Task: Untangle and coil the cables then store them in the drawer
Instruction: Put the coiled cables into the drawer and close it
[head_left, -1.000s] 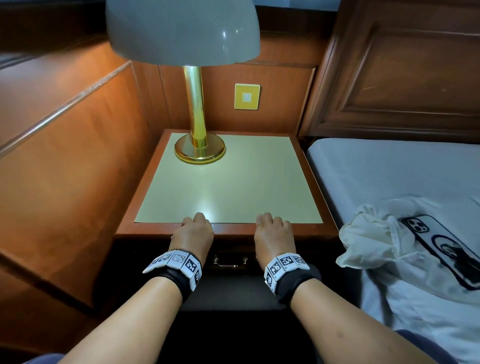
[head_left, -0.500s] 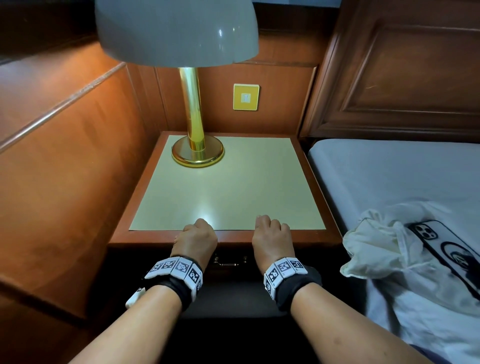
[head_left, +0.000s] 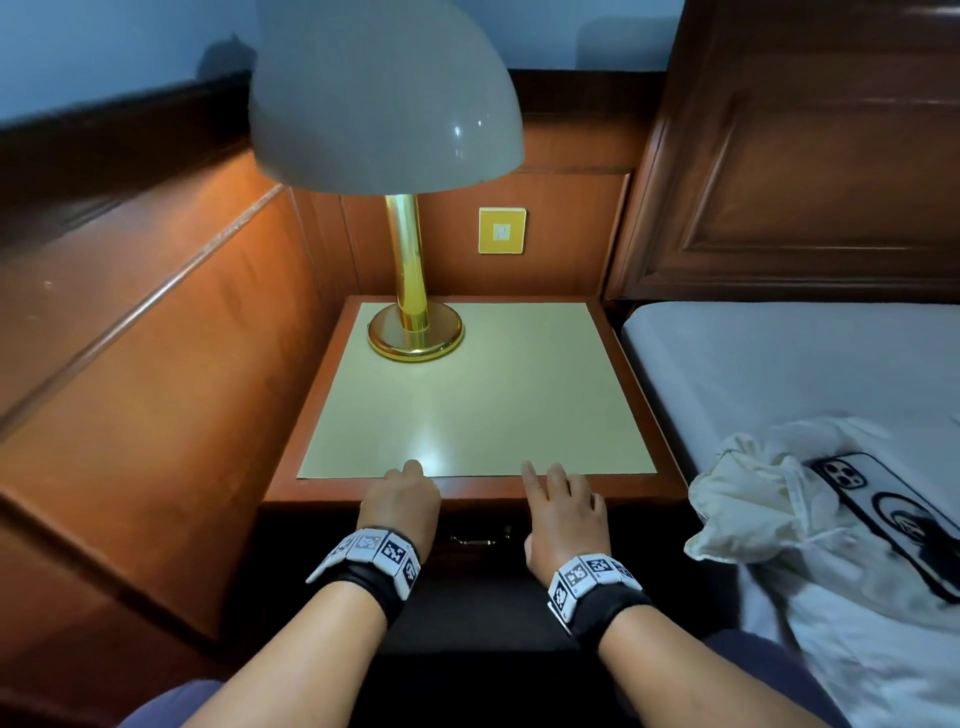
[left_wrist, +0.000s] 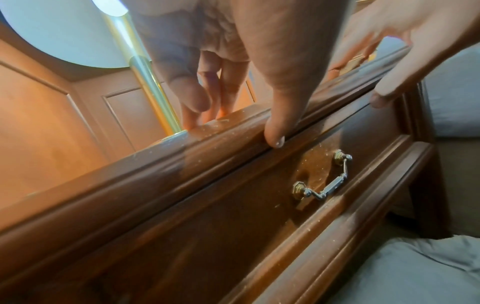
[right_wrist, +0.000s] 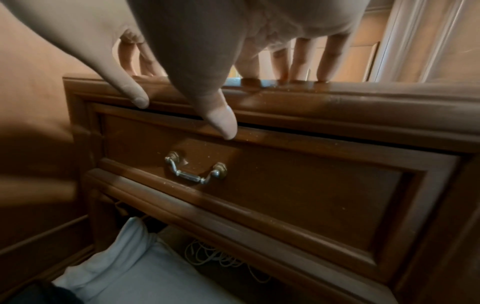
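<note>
The nightstand drawer (right_wrist: 259, 185) is closed, its brass handle (right_wrist: 194, 172) hanging flat. My left hand (head_left: 400, 499) rests on the nightstand's front edge, bent fingers on top and thumb (left_wrist: 275, 133) against the moulding above the drawer (left_wrist: 259, 205). My right hand (head_left: 563, 512) rests on the same edge a little to the right, fingers spread and fairly straight, thumb (right_wrist: 223, 123) just over the drawer's top gap. Neither hand holds anything. A tangle of thin white cable (right_wrist: 215, 257) lies on the floor under the nightstand, seen only in the right wrist view.
A brass lamp (head_left: 410, 322) with a pale shade stands at the back left of the nightstand top (head_left: 493, 405). Wood panelling closes the left side. To the right is a bed (head_left: 779, 374) with a crumpled white cloth (head_left: 753, 509) and a phone (head_left: 883, 509).
Both hands stay on the front edge. The right hand's fingers have straightened and spread. The head view has tilted up and shows more of the lampshade.
</note>
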